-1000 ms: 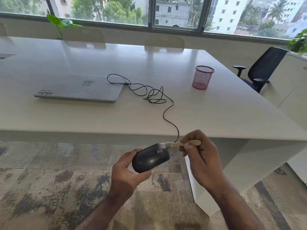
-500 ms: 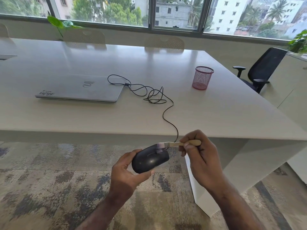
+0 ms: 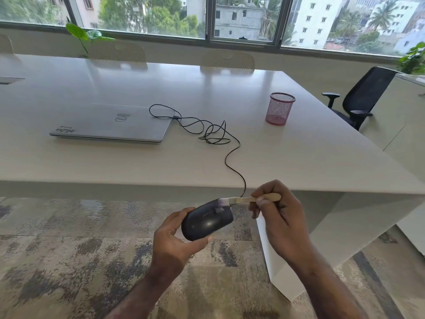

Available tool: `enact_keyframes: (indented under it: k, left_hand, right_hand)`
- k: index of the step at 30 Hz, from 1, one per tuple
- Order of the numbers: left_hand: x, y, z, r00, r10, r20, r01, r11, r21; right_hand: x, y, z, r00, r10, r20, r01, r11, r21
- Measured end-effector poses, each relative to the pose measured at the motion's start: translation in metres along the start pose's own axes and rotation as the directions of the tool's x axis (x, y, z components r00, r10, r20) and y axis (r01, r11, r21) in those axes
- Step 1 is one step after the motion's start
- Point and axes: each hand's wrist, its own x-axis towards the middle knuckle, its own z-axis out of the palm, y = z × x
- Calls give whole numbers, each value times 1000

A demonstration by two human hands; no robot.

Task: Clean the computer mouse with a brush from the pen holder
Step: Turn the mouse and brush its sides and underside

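Note:
A black corded computer mouse (image 3: 205,222) is held in the air below the table's front edge, gripped from beneath and behind by my left hand (image 3: 173,244). My right hand (image 3: 279,217) pinches the wooden handle of a small brush (image 3: 249,199), whose pale bristles rest on the mouse's front near the scroll wheel. The mouse cable (image 3: 215,134) runs up over the table edge in loose coils to the laptop. A pink mesh pen holder (image 3: 279,108) stands upright on the table at the right, and nothing shows inside it.
A closed silver laptop (image 3: 110,124) lies on the white table (image 3: 299,162). A black office chair (image 3: 362,97) stands at the right. Beige chairs (image 3: 227,59) line the far side below the window. Patterned carpet (image 3: 69,261) lies under my hands.
Both hands keep their grips and places. The brush bristles have shifted only slightly across the front of the mouse.

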Motion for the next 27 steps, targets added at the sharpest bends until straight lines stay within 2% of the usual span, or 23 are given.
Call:
enact_keyframes:
  k: [3,5,7,11,14,17,20,25,27]
  left_hand:
    - [1,2,0,1000,1,-5,-1,1000,-5]
    - [1,2,1,1000,7,-4,-7,1000,-1]
    - [0,2,0,1000,6,-1,-6,1000,-3]
    - [-1,0,-1,1000,3,2,-3,1000,-7]
    - [0,1,1,1000,4,4,-4,1000,0]
    - [1,2,0,1000,5,-4,-5,1000,-1]
    - [1,3,0,1000,14,0,-14,1000,9]
    - [-1,3,0,1000,5,23,-6,1000,26]
    - [-2,1,-1,999,1,36,-2,1000,27]
  right_hand:
    - [-3,2,3,997,20,78,-13,995,-97]
    - [-3,4,3,998,13,65,0,981,-192]
    - [-2,3,1,1000,-3,26,8,978,-207]
    - [2,1,1,999,37,-32,-39,997,-63]
    - [5,-2,3,998,65,10,-65,995,80]
    - [8,-3,3,996,63,59,-67,995,76]
    - [14,-4,4,995,67,75,-66,998,-9]
    - [27,-3,3,992,92,91,-52,929,-366]
    - [31,-5,2,995,69,78,-34,922,-386]
